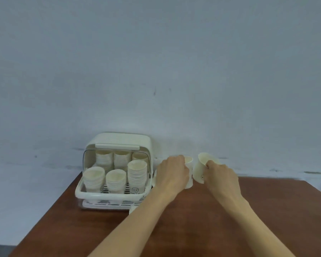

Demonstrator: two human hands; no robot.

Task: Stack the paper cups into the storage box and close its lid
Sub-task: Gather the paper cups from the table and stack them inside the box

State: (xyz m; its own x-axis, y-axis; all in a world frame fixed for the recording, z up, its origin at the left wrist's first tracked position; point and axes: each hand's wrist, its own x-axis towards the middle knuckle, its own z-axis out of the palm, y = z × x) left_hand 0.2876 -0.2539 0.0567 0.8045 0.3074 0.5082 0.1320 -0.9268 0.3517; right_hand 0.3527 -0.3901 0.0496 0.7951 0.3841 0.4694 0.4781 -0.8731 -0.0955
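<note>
storage box [111, 195]: cream plastic, lid [122, 140] raised, six stacks of paper cups [137, 175] inside, at the desk's [174, 229] far left edge. left hand [171, 173]: fingers curled round an upright cup [189, 173] just right of the box. right hand [221, 176]: pinching the rim of a tilted cup [200, 169] beside it.

Counts of items on the wooden table [193, 229].
One storage box [111, 196] with one raised lid [122, 139]; six stacks of paper cups inside, three in the front row [115, 180] and three in the back row [121, 158]. Two loose paper cups: one [189, 173] in the left hand [171, 171], one [201, 168] in the right hand [220, 176]. Two hands, two bare forearms.
</note>
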